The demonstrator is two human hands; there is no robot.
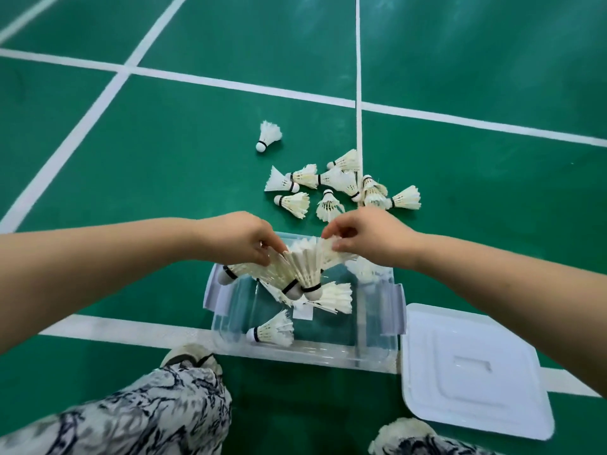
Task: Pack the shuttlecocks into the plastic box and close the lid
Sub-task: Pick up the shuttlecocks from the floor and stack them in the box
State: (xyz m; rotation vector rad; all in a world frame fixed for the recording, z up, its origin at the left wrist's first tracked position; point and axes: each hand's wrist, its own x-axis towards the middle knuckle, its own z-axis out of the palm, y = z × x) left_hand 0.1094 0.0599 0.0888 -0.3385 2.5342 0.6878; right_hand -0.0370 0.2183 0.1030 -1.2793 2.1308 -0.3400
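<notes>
Green court floor [164, 165] with white lines [108, 90] carries all items. Nearest the viewer, at 7 and 5 o'clock, are the knees of patterned trousers [141, 418], with a shoe [189, 354] just beyond the left knee.

At 4 o'clock the white lid [473, 372] lies flat on the floor, off the box and just beside its right edge.

The clear plastic box [374, 323] stands open at 6 o'clock, partly over a white line, latch flaps folded outward on both sides. One shuttlecock [272, 330] lies on the box bottom near the front wall; another [335, 298] lies on its side further in. More white feathers show at the far right corner of the box.

Above the box, the left hand [239, 238] pinches the feather ends of a fan of shuttlecocks [295, 267], corks hanging down toward the box; fingers pressed together on the feathers. The right hand [368, 234] pinches the feather ends of the same bundle from the other side, thumb and forefinger closed on them. How many are held cannot be told.

Beyond the hands, at 12 to 1 o'clock, a loose cluster of shuttlecocks [341, 183] lies on the floor, several touching. Furthest, one shuttlecock [267, 134] stands apart, at 12 o'clock.
</notes>
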